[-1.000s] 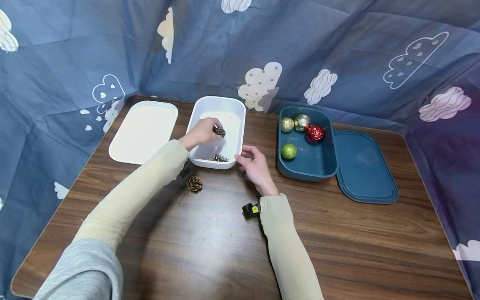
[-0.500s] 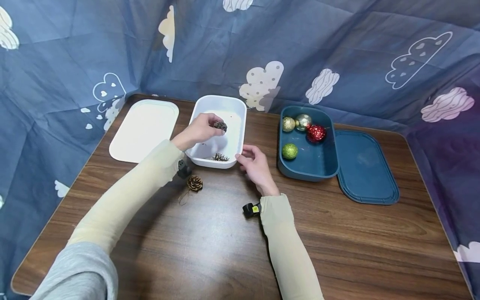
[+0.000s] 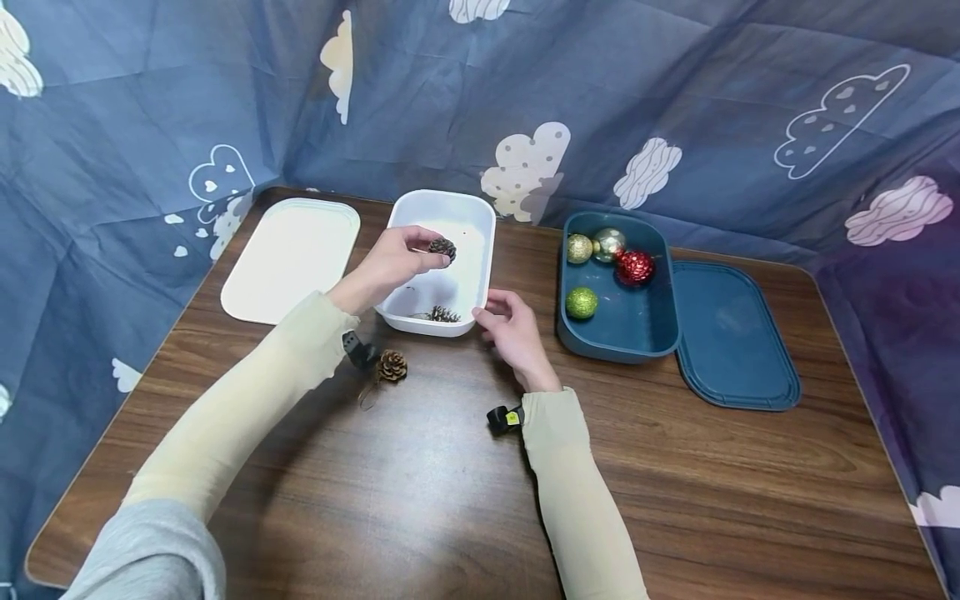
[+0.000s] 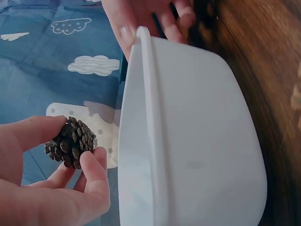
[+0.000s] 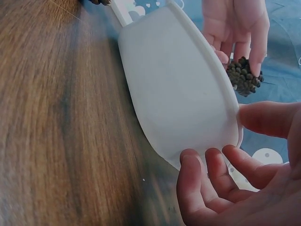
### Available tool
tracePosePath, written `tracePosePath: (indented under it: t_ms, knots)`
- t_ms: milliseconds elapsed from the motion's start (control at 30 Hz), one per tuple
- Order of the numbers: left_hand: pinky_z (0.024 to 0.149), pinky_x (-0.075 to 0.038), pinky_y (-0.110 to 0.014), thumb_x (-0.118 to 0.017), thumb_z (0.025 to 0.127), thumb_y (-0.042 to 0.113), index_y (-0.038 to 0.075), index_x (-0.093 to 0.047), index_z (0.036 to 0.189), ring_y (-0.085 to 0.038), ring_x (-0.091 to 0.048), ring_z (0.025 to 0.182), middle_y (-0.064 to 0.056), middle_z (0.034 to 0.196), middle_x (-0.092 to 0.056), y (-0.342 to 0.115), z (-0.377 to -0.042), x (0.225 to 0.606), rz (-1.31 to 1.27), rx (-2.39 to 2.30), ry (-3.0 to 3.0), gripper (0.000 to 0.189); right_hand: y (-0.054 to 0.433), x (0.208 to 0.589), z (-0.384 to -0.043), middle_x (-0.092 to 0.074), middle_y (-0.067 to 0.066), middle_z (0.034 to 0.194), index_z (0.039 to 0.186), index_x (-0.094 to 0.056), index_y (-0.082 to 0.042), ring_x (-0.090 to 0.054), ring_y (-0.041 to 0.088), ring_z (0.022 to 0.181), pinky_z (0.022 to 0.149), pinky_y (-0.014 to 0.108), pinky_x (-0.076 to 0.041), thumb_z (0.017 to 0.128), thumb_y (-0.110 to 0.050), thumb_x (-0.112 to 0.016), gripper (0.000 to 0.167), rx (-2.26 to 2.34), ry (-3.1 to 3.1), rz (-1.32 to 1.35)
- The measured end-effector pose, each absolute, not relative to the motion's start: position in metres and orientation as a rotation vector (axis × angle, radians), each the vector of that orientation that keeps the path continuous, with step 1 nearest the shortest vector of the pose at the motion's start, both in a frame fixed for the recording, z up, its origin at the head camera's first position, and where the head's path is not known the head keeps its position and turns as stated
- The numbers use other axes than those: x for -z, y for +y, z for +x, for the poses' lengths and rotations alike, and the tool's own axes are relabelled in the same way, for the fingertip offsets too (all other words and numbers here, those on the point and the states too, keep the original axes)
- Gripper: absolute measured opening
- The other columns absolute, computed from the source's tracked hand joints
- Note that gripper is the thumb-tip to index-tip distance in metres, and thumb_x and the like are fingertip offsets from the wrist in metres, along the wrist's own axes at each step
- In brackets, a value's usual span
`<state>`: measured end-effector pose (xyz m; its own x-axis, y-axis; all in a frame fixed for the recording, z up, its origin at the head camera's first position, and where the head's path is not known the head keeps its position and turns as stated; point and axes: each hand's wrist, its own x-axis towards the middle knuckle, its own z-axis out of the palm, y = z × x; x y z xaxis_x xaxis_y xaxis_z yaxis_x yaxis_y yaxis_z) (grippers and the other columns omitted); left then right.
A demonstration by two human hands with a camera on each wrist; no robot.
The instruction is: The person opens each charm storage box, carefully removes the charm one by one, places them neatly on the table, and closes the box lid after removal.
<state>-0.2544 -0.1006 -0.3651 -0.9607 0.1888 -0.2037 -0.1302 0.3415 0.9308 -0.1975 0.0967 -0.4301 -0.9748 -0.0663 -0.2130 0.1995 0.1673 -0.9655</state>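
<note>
Over the white box (image 3: 438, 329), my left hand (image 3: 392, 265) pinches a brown pine cone (image 3: 443, 249) between thumb and fingers. The left wrist view shows that pine cone (image 4: 70, 145) held beyond the box's rim. At the box's near right corner, my right hand (image 3: 517, 340) grips it, thumb on the rim and fingertips against the outer wall (image 5: 178, 89). A second pine cone (image 3: 443, 314) lies inside along the near wall. Another pine cone (image 3: 392, 365), with a thin string loop, rests on the table just in front of the box.
A white lid (image 3: 292, 262) lies left of the box. To the right stands a blue box (image 3: 618, 354) holding gold, red and green Christmas baubles, with a blue lid (image 3: 738, 333) beside it. A patterned blue cloth (image 3: 420, 100) hangs behind the wooden table (image 3: 420, 500).
My left hand has lifted the pine cone from lower in the white box and drawn back slightly left. The right hand keeps its place at the box's corner.
</note>
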Motion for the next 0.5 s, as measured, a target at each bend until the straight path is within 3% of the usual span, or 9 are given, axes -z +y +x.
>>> tracePosePath:
  t_ms: [267, 500]
  knots:
    - [0.104, -0.046, -0.043, -0.065, 0.089, 0.009, -0.003, -0.057, 0.126, -0.018, -0.061, 0.102, -0.014, 0.122, -0.061, -0.097, -0.248, 0.363, 0.032, -1.811, 2.186, 0.04, 0.096, 0.431, -0.198, -0.06, 0.017, 0.122, 0.13, -0.052, -0.003, -0.061, 0.034, 0.101, 0.086, 0.047, -0.054, 0.09, -0.012, -0.064, 0.042, 1.922, 2.241, 0.127]
    - [0.102, -0.048, -0.041, -0.065, 0.09, 0.011, -0.002, -0.056, 0.128, -0.017, -0.062, 0.103, -0.014, 0.125, -0.061, -0.1, -0.24, 0.36, 0.034, -1.843, 2.157, 0.041, 0.095, 0.43, -0.197, -0.059, 0.017, 0.123, 0.131, -0.051, -0.002, -0.06, 0.029, 0.099, 0.086, 0.048, -0.054, 0.091, -0.013, -0.063, 0.044, 1.918, 2.25, 0.112]
